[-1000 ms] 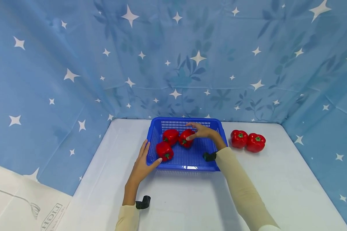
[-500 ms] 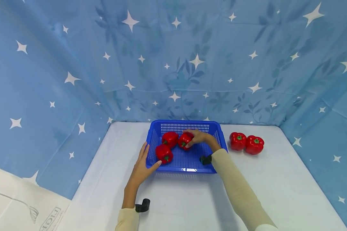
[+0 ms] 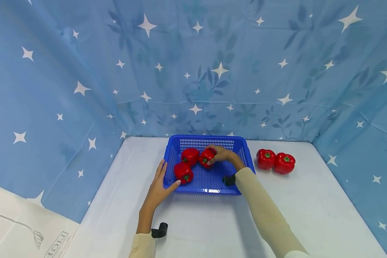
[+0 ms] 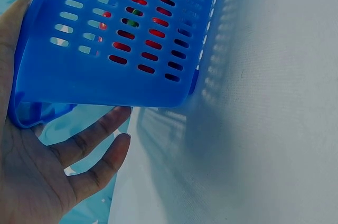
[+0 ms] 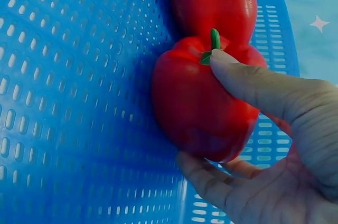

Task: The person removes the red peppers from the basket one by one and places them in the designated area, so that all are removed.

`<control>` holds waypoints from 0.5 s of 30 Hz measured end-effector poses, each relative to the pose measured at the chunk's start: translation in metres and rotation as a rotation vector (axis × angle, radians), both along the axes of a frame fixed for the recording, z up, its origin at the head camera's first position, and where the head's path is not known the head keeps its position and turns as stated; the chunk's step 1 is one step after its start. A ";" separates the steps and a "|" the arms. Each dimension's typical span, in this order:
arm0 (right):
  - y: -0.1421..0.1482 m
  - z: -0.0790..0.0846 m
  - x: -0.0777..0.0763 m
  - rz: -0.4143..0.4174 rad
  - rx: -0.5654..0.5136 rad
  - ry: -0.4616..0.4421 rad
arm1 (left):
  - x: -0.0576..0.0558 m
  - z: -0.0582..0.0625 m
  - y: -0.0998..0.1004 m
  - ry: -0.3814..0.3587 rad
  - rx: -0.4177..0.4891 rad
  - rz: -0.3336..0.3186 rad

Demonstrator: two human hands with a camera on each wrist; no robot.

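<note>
Inside the blue perforated basket [image 3: 196, 190] lie three red bell peppers with green stems. My right hand [image 3: 224, 154] grips the rightmost bell pepper [image 5: 195, 102], its thumb beside the stem and its fingers under the far side in the right wrist view. Another bell pepper [image 3: 190, 156] sits just left of it, and a third bell pepper [image 3: 182, 171] lies nearer the front left. My left hand [image 3: 157, 190] rests at the basket's front left corner. Its fingers stretch along the outer wall and its thumb lies at the rim, as the left wrist view [image 4: 37, 176] also shows.
Two more red bell peppers [image 3: 274, 162] stand side by side on the white table [image 3: 206, 229], right of the basket. A blue starred curtain [image 3: 193, 71] encloses the back and both sides. A black camera mount sits on each wrist.
My right hand has come down from above the rightmost bell pepper, and its spread fingers have closed round it. The left hand stays at the basket corner. The head view has tilted slightly.
</note>
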State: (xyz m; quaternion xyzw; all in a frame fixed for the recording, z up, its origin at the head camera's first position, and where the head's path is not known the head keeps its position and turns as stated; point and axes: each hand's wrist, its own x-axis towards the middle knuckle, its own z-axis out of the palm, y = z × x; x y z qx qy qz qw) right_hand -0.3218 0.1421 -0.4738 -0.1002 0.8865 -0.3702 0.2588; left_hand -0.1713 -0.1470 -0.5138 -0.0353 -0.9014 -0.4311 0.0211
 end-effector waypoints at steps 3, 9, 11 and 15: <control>0.001 -0.001 0.001 -0.018 0.000 0.008 | 0.000 -0.001 0.001 -0.003 0.003 -0.001; 0.006 -0.002 0.002 -0.040 0.002 0.009 | 0.001 0.000 0.002 0.003 0.002 0.008; 0.008 -0.001 0.002 -0.061 -0.006 -0.004 | 0.000 0.000 0.001 0.001 0.002 0.009; 0.013 0.000 0.003 -0.095 -0.062 -0.058 | 0.000 -0.001 0.001 -0.001 0.001 0.009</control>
